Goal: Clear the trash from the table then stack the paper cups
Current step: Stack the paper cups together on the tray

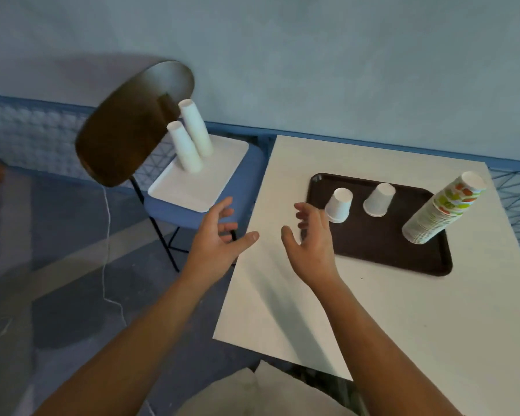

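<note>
Fingers (224,206) of the left hand (214,240) and right hand (311,246) were spread, holding nothing, near the table (312,319) edge. Two inverted paper cups (338,205) stood on the dark tray (373,244). Judged light, crushable: grip the sidewalls gently

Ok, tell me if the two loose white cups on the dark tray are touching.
Apart: the head view shows bare brown tray between the left cup and the right cup.

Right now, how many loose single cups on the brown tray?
2, both upside down: left cup at the brown tray's left end by the right hand, middle cup mid-tray. The printed stack could hide another.
</note>
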Demonstrator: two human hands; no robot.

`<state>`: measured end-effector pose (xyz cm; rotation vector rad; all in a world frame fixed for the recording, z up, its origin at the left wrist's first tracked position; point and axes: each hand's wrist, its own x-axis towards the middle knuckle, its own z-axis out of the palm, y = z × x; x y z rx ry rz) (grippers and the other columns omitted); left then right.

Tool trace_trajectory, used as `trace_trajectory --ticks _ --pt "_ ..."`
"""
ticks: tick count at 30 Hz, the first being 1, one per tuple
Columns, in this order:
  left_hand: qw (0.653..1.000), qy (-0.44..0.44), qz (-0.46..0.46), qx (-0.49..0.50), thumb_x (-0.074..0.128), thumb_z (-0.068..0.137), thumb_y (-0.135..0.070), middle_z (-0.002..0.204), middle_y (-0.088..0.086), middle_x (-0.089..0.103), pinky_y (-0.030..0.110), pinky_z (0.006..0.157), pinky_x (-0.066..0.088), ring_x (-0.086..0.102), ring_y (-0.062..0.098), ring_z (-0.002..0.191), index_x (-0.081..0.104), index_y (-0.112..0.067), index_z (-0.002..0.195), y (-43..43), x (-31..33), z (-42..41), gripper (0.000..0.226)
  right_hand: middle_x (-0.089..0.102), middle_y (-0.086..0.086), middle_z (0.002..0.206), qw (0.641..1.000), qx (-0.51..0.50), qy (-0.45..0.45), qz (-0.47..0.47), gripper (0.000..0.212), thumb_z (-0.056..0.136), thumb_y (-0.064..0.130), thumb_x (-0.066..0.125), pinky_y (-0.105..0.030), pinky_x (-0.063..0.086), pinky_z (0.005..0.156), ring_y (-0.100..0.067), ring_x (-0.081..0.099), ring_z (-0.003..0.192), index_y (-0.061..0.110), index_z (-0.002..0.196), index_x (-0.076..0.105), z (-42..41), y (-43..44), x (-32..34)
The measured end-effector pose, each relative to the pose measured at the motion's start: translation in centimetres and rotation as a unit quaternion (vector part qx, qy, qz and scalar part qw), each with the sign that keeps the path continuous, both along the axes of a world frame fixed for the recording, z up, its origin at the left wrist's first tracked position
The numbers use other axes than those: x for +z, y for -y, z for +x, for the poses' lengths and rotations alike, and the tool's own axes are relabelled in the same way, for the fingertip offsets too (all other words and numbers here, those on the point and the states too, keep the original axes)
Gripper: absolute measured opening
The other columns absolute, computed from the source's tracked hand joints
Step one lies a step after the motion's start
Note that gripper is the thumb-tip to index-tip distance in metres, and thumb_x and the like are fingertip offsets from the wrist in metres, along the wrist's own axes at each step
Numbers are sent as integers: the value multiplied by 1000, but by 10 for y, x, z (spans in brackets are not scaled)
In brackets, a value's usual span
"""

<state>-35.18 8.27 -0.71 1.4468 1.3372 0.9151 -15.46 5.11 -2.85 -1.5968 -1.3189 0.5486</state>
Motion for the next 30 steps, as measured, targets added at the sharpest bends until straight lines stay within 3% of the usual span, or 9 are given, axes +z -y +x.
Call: trace_trajectory --ticks 9,14,19,26,30 --pt "999 -21 11 30 88 80 -32 139 -7 53 30 98 55 60 12 121 42 -39 149 -64 12 -106 83 50 5 125 1000 21 -7 -17 52 92 24 70 -24 47 89 -12 57 107 22 140 48 -90 -54 6" --pt "997 -33 4 63 87 82 -28 139 -10 53 13 80 48 59 11 119 36 -36 151 -112 13 -116 86 51 5 125 999 37 -1 -27 55 92 26 70 -18 45 87 -9 56 107 24 142 46 -98 -105 0" --pt "995 -43 -19 89 87 82 -30 145 -6 53 36 100 53 58 14 122 32 -35 154 -165 11 -127 92 48 4 129 997 66 9 -49 58 93 29 69 -31 51 97 -10 53 112 22 144 44 -111 -162 -3" --pt "989 -82 -61 105 91 76 -38 154 -3 48 50 108 51 56 19 130 26 -39 156 -249 -25 -151 104 50 -3 132 994 76 40 -68 59 93 29 69 -31 50 98 -9 52 110 19 145 43 -138 -228 -14" --pt "986 -83 -77 125 93 73 -36 157 2 46 49 109 50 56 24 134 14 -38 158 -299 -53 -160 117 49 -4 133 992 69 56 -95 59 94 31 67 -35 52 98 -11 53 111 19 146 42 -160 -270 -24"
